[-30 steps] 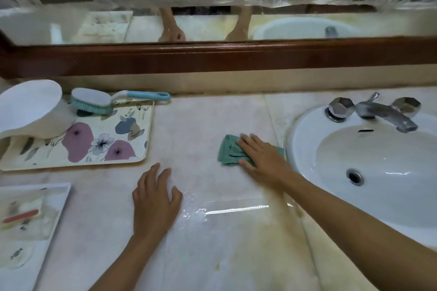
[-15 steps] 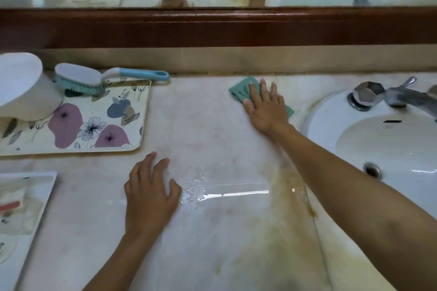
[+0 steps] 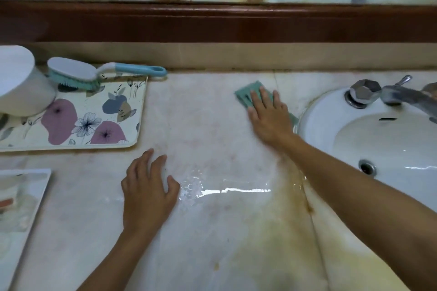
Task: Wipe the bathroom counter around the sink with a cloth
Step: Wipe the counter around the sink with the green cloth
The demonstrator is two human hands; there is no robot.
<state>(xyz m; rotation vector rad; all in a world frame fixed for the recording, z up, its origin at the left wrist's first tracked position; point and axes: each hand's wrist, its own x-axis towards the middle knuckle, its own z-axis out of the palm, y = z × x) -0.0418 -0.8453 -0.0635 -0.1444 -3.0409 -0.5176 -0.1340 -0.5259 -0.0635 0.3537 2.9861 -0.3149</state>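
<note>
A folded green cloth point(image 3: 247, 94) lies flat on the pale marble counter point(image 3: 208, 130), just left of the white sink point(image 3: 331, 111). My right hand point(image 3: 269, 118) presses down on the cloth with fingers spread, covering most of it. My left hand point(image 3: 147, 194) rests flat on the counter nearer to me, holding nothing. A wet shiny streak point(image 3: 224, 190) runs across the counter between my two arms.
A floral tray point(image 3: 94, 123) at the left carries a white bowl point(image 3: 19, 82) and a blue-handled scrub brush point(image 3: 94, 73). A second white tray point(image 3: 21, 208) sits at the near left. The metal faucet point(image 3: 397, 97) stands behind the sink. A wooden mirror frame point(image 3: 212, 23) backs the counter.
My right hand slid the cloth from beside the sink's front-left rim toward the back wall, then a little back again. My left hand stayed in place.
</note>
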